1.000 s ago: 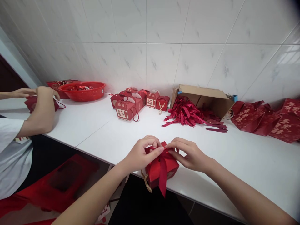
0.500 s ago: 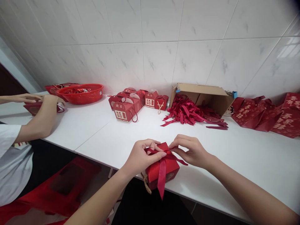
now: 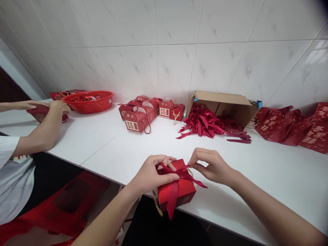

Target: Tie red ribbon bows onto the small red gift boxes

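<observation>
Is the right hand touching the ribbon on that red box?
Touching: the head view shows the right hand pinching the ribbon, with no gap between them.

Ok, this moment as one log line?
left hand: touching ribbon atop red box; right hand: pinching ribbon; ribbon pile: at cardboard box

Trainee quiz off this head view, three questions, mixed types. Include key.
1. What do the fingertips of the right hand pinch?
2. Fill in: a heap of ___ spills from the open side of the cardboard box.
3. True or false: the red plastic basin stands to the right of the cardboard box.

Key
1. The red ribbon on the red gift box.
2. Loose ribbons.
3. False: the red plastic basin stands to its left.
</observation>
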A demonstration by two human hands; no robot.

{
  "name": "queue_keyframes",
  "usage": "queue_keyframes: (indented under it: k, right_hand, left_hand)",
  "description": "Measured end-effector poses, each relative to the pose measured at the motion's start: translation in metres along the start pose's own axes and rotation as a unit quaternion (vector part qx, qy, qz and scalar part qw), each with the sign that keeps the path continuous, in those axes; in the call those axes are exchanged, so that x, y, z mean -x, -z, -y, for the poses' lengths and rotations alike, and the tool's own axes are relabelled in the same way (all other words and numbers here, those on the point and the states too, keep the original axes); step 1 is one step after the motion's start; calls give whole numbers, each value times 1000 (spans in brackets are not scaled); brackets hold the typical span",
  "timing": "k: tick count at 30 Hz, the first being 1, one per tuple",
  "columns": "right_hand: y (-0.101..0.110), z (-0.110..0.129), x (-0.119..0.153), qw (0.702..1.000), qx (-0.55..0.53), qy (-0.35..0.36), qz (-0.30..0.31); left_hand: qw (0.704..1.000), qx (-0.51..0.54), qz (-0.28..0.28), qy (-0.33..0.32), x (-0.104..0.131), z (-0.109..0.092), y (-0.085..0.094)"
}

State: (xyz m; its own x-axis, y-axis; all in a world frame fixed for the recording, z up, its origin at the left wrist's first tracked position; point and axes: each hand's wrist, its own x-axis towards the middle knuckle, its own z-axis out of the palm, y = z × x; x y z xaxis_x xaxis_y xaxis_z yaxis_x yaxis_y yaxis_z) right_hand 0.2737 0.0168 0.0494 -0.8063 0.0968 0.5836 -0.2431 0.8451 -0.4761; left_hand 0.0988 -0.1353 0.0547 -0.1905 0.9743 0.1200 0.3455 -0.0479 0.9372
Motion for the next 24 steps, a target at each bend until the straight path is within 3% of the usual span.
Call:
queue_keyframes:
  k: [6,13,24]
  right_hand:
    - [2,5,-1,999,-34,-18,15]
    - [2,7,-6,997,-67,-34,18]
    - [5,2,-6,999,-42,-20,-6]
  left_hand:
    - [999,20,15,-29,4,-3,3]
    - [999,17,-35,-6,6,-1,-11]
    - [1000,-18,-23,7,6,0,-13]
